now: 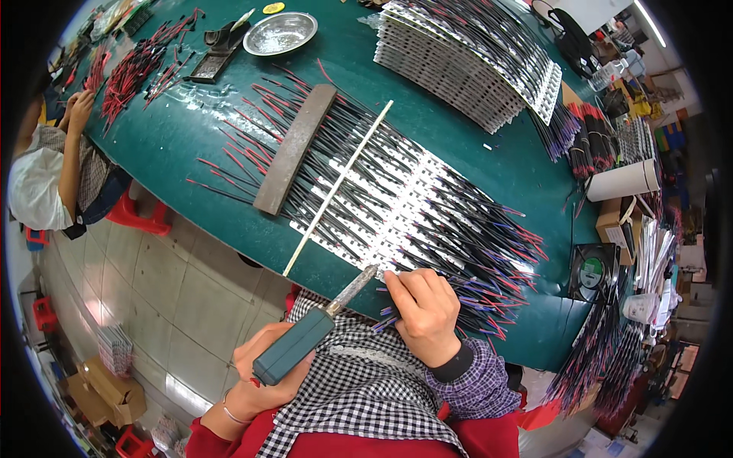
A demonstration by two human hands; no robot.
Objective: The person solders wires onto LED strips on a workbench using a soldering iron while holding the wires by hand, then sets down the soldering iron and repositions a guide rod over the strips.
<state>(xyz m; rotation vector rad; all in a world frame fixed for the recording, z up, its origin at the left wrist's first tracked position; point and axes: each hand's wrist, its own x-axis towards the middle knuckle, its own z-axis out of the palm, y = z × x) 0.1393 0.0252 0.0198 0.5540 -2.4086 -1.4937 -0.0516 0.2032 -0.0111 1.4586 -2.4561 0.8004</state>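
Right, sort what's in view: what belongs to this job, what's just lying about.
Job in hand: soldering iron, in the left hand; wired white boards, at the right hand; brown bar and thin stick, lying across the wires.

Apparently just lying about: metal bowl; black bag; clear bottle; cardboard box at lower left.

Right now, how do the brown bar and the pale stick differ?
The brown bar is broad and slab-like; the pale stick is thin. The bar is dark, whereas the stick is light. The stick is longer than the bar. Both lie slantwise across the black wires, roughly side by side, apart.
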